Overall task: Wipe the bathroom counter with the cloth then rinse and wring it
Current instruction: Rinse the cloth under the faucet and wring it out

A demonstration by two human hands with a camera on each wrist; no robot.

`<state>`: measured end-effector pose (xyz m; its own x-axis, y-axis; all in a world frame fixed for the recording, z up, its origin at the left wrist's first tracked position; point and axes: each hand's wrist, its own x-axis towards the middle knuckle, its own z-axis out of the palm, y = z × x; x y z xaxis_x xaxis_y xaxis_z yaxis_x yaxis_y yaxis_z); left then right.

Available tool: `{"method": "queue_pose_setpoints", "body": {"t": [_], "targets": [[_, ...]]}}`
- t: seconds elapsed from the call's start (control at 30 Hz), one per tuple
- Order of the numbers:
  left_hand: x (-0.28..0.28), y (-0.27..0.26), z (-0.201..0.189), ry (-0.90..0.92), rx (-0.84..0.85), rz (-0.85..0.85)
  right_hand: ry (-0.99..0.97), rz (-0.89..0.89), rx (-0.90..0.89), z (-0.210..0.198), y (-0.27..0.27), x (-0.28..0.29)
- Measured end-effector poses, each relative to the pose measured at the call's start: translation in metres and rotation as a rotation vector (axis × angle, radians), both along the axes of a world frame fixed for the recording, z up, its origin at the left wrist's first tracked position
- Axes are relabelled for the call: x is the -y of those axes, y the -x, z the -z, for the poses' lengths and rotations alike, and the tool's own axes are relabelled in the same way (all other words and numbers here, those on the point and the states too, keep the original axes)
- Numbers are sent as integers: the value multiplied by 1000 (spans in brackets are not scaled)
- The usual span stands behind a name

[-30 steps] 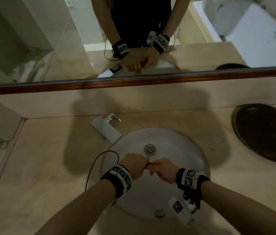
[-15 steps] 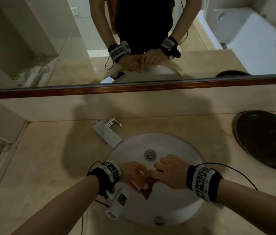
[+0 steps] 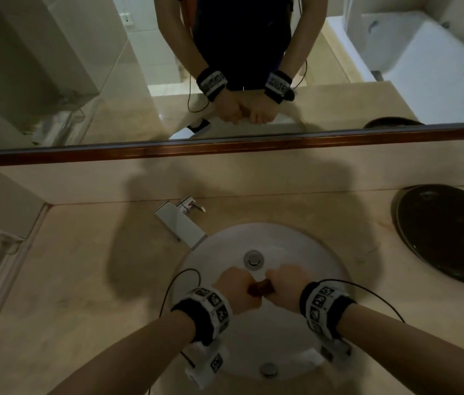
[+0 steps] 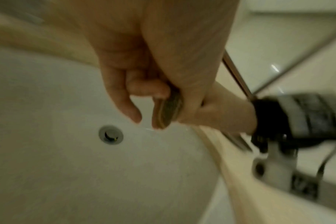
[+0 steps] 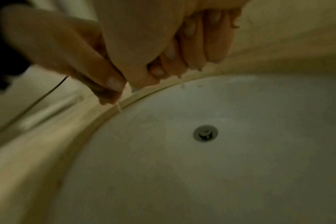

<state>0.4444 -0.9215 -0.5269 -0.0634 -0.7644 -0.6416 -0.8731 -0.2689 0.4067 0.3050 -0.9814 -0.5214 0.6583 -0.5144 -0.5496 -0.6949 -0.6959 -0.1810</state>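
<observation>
1. Both hands are over the white sink and the cloth is stretched between them as a tight brown roll, held up in the air above the basin, just in front of the drain.
2. Left hand is fisted round its end of the cloth, fingers curled right in. On the left wrist view the rolled end pokes out below the thumb side of that fist.
3. Right hand is the same story, clenched round the other end with knuckles up. The right wrist view shows its fingertips tucked into the palm and water dripping off them into the basin, though that view is pretty blurry.
4. Compared with half a second back: then the cloth hung down loose between the hands like a crumpled wad and the left fingers looked more spread. Now it's pulled out level and short between two closed fists, knuckles close together.
5. Versus a second ago it looks almost the same pose again, both fists end to end over the drain.
6. Around it: the chrome faucet sits at the back left of the sink on the beige tabletop, and a dark round tray sits well off to the right. The mirror behind shows the two fists joined.
</observation>
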Motion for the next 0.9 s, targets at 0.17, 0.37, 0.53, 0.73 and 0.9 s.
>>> {"method": "queue_pose_setpoints", "body": {"t": [0.17, 0.37, 0.53, 0.73, 0.9], "targets": [[-1, -2, 0, 226, 278, 452, -461, 484, 89, 14, -2, -14], [-12, -17, 0, 263, 274, 585, -784, 535, 273, 6, 5, -19], [-22, -9, 0, -1, 56, 367, -183, -242, 73, -2, 14, -9], [-6, -32, -24, -238, -316, 258, 92, -659, 164, -15, 20, -7], [-3, -37, -25, -408, -603, 51, 387, -838, 495, -21, 23, 9]]}}
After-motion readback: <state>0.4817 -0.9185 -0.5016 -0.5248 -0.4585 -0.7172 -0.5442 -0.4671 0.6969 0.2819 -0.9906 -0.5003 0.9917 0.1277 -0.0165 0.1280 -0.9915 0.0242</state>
